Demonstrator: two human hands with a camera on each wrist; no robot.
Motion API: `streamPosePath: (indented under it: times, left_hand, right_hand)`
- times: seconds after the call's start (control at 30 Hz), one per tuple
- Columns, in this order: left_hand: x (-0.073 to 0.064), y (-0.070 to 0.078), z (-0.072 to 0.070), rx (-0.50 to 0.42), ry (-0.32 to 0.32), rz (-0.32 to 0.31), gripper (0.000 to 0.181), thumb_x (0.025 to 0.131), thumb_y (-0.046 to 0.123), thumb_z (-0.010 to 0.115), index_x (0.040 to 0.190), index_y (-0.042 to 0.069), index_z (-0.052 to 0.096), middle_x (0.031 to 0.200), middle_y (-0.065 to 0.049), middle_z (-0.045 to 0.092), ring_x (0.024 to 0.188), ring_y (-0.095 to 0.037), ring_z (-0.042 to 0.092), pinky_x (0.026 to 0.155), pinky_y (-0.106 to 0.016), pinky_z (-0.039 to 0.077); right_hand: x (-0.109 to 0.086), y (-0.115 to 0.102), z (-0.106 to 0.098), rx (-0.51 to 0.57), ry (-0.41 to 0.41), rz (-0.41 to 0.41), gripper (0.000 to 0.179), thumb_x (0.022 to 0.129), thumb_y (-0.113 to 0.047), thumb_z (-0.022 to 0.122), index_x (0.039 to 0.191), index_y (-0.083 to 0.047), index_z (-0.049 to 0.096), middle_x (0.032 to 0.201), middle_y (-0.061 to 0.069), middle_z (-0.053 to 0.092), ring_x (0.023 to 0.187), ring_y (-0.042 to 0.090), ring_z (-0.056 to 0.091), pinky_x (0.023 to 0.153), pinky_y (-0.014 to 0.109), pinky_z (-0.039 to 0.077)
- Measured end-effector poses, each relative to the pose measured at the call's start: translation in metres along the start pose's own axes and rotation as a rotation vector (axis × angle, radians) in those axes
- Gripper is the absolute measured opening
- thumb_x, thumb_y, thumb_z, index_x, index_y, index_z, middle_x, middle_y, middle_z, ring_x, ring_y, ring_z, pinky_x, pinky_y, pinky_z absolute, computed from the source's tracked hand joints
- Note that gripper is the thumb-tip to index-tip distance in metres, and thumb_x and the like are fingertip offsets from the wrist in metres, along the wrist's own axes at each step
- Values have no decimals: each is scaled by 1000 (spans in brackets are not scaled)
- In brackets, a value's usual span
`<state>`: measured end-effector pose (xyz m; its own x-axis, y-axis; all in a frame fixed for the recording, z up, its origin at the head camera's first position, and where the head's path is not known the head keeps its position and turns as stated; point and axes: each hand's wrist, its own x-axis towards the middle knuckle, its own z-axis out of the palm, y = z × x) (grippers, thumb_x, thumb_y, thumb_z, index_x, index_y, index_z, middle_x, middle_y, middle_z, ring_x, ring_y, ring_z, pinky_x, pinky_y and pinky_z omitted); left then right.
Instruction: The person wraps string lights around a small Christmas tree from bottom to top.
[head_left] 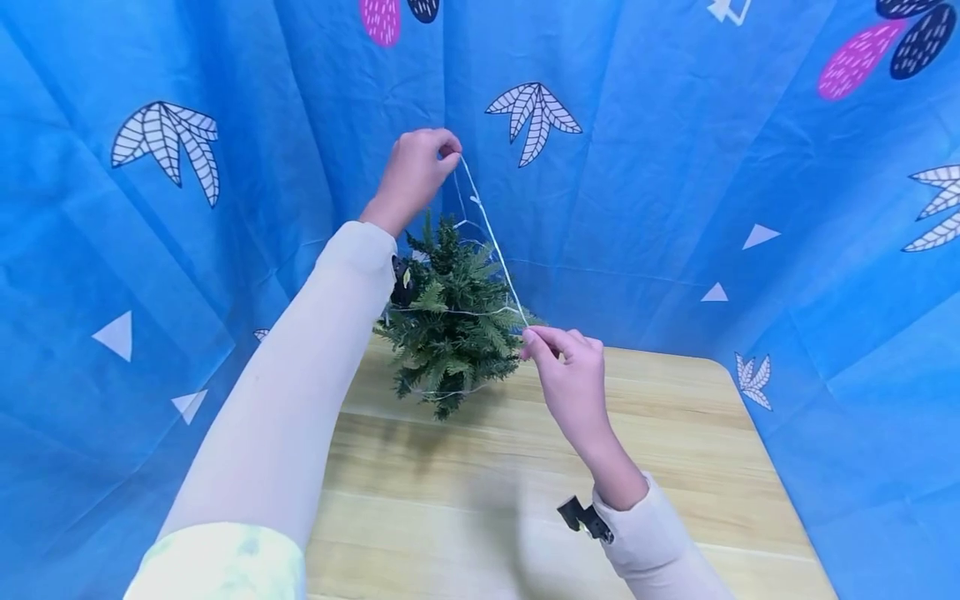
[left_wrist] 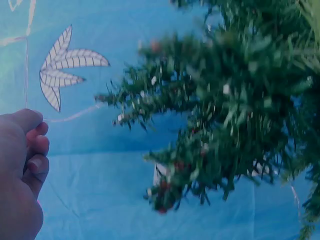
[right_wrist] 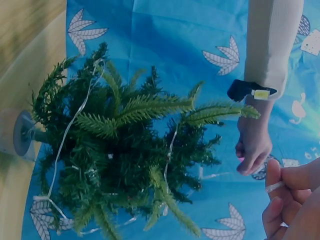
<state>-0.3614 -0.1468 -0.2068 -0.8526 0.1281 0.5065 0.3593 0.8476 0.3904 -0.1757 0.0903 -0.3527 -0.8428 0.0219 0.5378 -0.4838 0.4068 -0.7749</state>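
A small green artificial Christmas tree [head_left: 453, 333] stands on the table, with a thin white string-light wire [head_left: 489, 229] wound around its branches. Above and behind the treetop, my left hand [head_left: 416, 179] pinches the wire between thumb and fingertips. My right hand [head_left: 570, 383] pinches another part of it, right of the tree and lower down. Between the hands the wire runs taut and slanting. In the right wrist view, loops of wire [right_wrist: 70, 125] cross the branches, and a short white piece shows between my right fingertips [right_wrist: 273, 172].
The wooden table [head_left: 675, 433] has a rounded far-right corner. Blue patterned fabric [head_left: 637, 167] hangs close behind it and at both sides. The tree's round base [right_wrist: 22, 132] shows in the right wrist view. Each wrist wears a small black camera [head_left: 585, 518].
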Motion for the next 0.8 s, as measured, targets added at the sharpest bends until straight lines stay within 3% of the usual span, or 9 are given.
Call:
streamPosePath:
  times: [0.23, 0.47, 0.63, 0.8]
  left_hand:
    - [1, -11, -4, -41, -7, -90, 29, 107, 25, 50, 127, 13, 68, 129, -2, 68, 116, -17, 60, 100, -30, 49]
    - [-10, -38, -7, -49, -1, -131, 30, 107, 24, 48, 129, 13, 66, 131, -4, 67, 118, -20, 59, 99, -34, 49]
    - [-22, -60, -8, -54, 19, -155, 29, 107, 22, 49, 127, 11, 67, 130, -5, 67, 109, -22, 58, 89, -35, 47]
    - [-41, -77, -7, -123, 78, -177, 26, 105, 22, 51, 122, 10, 68, 128, -5, 68, 86, -22, 55, 72, -33, 44]
  right_hand:
    - [-2, -5, 7, 6, -10, -27, 15, 96, -19, 70, 101, -8, 79, 76, 1, 72, 76, 14, 51, 88, 33, 28]
    - [1, -10, 15, 20, -38, -68, 16, 97, -19, 69, 98, -8, 80, 75, 0, 71, 75, 13, 52, 91, 33, 28]
    - [2, -14, 17, 9, -64, -72, 14, 97, -19, 69, 94, -9, 80, 73, -1, 68, 74, 13, 51, 91, 34, 27]
    - [0, -16, 18, -5, -91, -63, 14, 97, -21, 70, 96, -11, 80, 73, -3, 69, 75, 13, 51, 91, 35, 26]
